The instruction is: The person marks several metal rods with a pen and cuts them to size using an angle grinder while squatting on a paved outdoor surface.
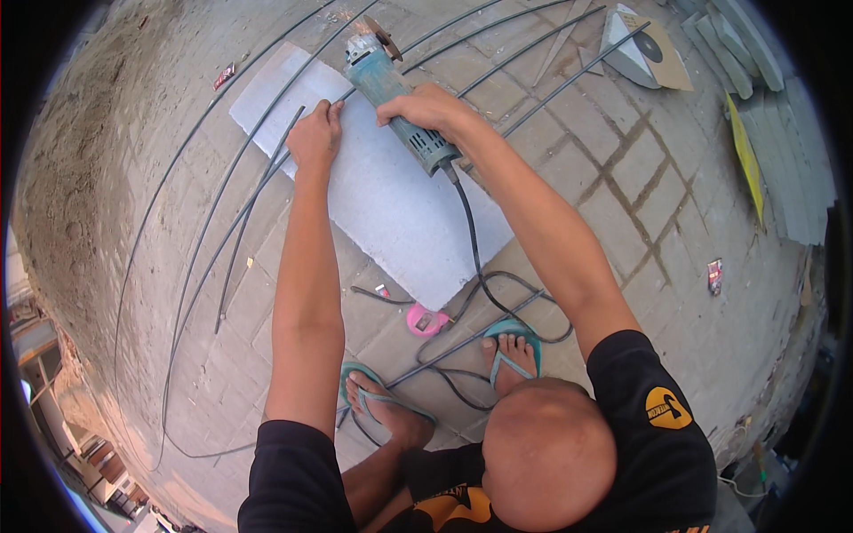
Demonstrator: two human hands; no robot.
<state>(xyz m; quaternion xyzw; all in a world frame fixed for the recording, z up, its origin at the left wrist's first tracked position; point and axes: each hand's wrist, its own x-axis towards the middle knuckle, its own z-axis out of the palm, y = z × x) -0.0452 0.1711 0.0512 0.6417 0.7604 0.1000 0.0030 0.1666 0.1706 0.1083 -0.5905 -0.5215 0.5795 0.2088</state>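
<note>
My right hand (428, 110) grips the teal body of an angle grinder (410, 133), and its brown disc (382, 41) is at the far end, beyond the slab. Some orange glow shows beside the disc; whether it touches metal I cannot tell. To the left, my left hand (314, 135) is closed round a thin dark steel rod (267, 174) that slants over a pale flat slab (391, 213). A shorter rod end sticks up next to that fist. The grinder's black cord (471, 222) runs from its rear toward my feet.
Several long rods (218, 182) curve over the paving at left and far right. A pink tape measure (427, 320) lies by the slab's near corner. A cutting disc on cardboard (653, 49) lies far right, by stacked grey slabs (791, 160). Cord loops (511, 275) surround my sandalled feet.
</note>
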